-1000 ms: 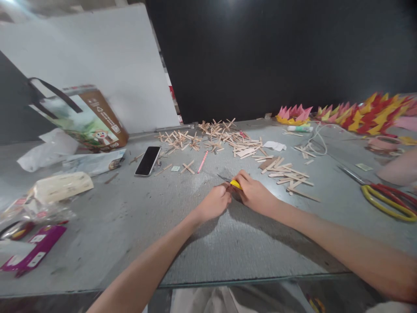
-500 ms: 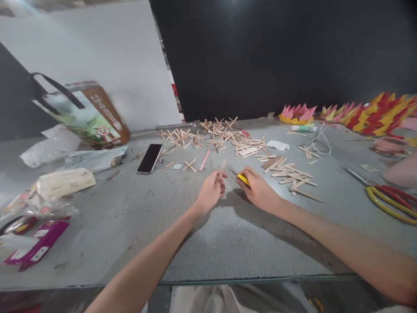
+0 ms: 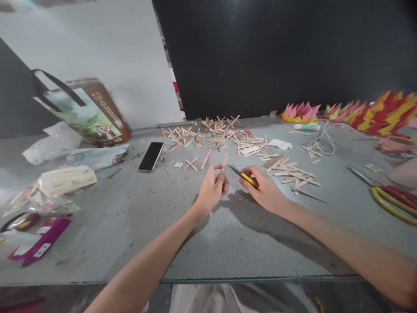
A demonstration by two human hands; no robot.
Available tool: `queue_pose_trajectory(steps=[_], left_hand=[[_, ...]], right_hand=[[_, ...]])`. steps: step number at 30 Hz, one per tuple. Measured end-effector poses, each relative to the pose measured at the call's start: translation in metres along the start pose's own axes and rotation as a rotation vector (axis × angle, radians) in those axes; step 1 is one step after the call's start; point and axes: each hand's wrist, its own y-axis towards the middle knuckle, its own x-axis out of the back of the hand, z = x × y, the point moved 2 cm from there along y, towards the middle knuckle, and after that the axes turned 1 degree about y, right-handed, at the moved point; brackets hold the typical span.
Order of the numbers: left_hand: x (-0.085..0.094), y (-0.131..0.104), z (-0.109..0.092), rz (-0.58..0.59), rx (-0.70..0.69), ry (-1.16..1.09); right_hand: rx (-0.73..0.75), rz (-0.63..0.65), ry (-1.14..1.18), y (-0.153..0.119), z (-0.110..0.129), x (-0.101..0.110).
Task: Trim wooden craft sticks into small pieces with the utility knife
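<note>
My left hand (image 3: 213, 186) pinches a wooden craft stick (image 3: 225, 161) upright between thumb and fingers. To its right, my right hand (image 3: 260, 187) is wrapped round the yellow handle of a utility knife (image 3: 249, 179). The knife's dark blade points left toward the stick, with a small gap between them. Just beyond my hands lie two crossed sticks (image 3: 190, 164) and a pink patterned strip (image 3: 206, 159). Further back is a heap of sticks joined into crosses and stars (image 3: 221, 130). Loose craft sticks (image 3: 295, 174) are scattered beyond my right hand.
A phone (image 3: 150, 156) lies left of the sticks. Behind it stands a printed bag (image 3: 97, 115), with plastic packets (image 3: 67, 180) nearer. On the right are red-and-yellow-handled scissors (image 3: 394, 198), a glue stick (image 3: 306, 127), a white cable (image 3: 330, 143) and folded paper pieces (image 3: 384, 115).
My right hand and the knife have moved slightly right, away from the stick. The stick in my left hand now stands a little higher and clearer.
</note>
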Motion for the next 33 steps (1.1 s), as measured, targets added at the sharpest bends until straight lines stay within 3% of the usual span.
queue_pose_trajectory(steps=[10, 16, 22, 33], left_hand=[[-0.002, -0.001, -0.003, -0.020, -0.030, -0.039], [-0.002, -0.002, -0.003, -0.019, -0.091, 0.029], [0.001, -0.002, 0.003, -0.038, -0.124, 0.102], [0.001, -0.004, 0.006, -0.068, -0.136, 0.162]], right_hand=[[0.036, 0.000, -0.020, -0.004, 0.009, 0.003], [-0.021, 0.007, 0.059, -0.006, 0.010, 0.004], [-0.202, 0.171, 0.465, -0.012, 0.021, 0.001], [-0.224, 0.233, 0.432, -0.016, 0.027, 0.001]])
